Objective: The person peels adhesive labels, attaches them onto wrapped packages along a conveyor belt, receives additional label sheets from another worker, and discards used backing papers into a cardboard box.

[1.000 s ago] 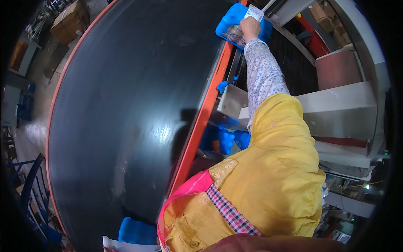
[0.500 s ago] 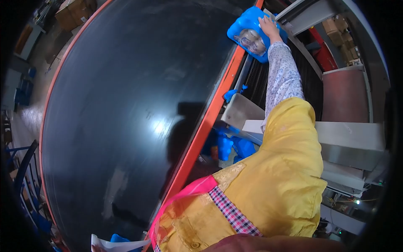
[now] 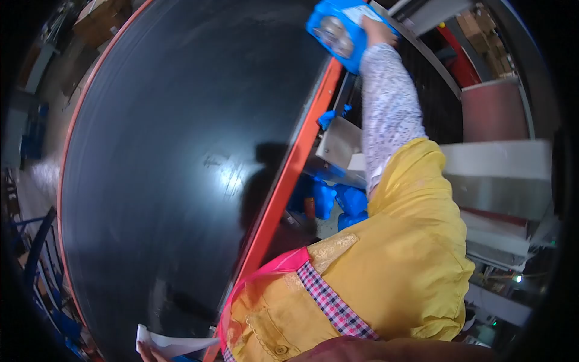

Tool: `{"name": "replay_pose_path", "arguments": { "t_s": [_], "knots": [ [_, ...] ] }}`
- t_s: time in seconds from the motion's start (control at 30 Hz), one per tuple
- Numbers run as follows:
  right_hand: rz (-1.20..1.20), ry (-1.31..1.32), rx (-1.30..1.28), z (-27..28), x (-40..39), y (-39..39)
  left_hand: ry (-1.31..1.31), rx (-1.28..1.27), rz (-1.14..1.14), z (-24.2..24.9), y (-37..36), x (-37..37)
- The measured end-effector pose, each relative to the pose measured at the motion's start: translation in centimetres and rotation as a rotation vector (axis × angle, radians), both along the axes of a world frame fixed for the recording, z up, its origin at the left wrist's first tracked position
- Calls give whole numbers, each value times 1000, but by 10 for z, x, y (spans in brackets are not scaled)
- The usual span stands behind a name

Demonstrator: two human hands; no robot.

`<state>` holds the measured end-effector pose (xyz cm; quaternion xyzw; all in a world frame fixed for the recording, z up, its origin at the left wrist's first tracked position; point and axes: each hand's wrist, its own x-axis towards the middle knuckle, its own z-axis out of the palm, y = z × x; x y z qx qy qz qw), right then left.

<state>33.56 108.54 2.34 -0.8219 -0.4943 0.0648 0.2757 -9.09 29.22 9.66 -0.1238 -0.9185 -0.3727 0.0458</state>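
The black surface [image 3: 169, 139] has a blue pack [image 3: 357, 37] over its orange rim [image 3: 294, 163].

Bright yellow top [image 3: 416, 229] here, loose and creased, its wide sleeve giving way to a pale undersleeve [image 3: 392, 90] speckled in bluish purple! A vivid pink strap [image 3: 274, 266] meets a checked band [image 3: 330, 300] (pink, black, white), and there's a round button [image 3: 281, 349] beside scalloped trim [image 3: 256, 333].

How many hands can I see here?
2: the right hand at the top, on the blue package; the left hand at bottom left, against the white strip, mostly cut off by the picture's edge.
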Motion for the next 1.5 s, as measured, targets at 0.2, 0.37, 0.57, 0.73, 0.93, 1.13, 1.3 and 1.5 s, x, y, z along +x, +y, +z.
{"name": "replay_pose_path", "arguments": {
  "t_s": [0.2, 0.37, 0.57, 0.73, 0.93, 1.13, 1.3, 1.5],
  "knots": [
    [220, 111, 284, -5, -184, -173, -274, 33, -333, -14, 28, 52],
    [2071, 954, 35, -17, -222, -528, -264, 396, -672, -26, 43, 127],
    [1773, 777, -327, -68, -99, -739, -582, 743, -951, -37, -14, 194],
    [807, 373, 214, -130, 46, -868, -611, 492, -1434, -103, -65, 263],
    [496, 388, -346, -119, 198, -1058, -325, -82, -1722, -328, -60, 238],
    [290, 304, -226, -169, 316, -1216, -321, -930, -1611, -433, -107, 270],
    [44, 284, -236, -179, 447, -1365, -324, -1199, -1867, -428, -200, 475],
    [-496, 486, 19, -159, 591, -1540, -370, -1197, -2192, -406, -322, 750]
  ]
}}
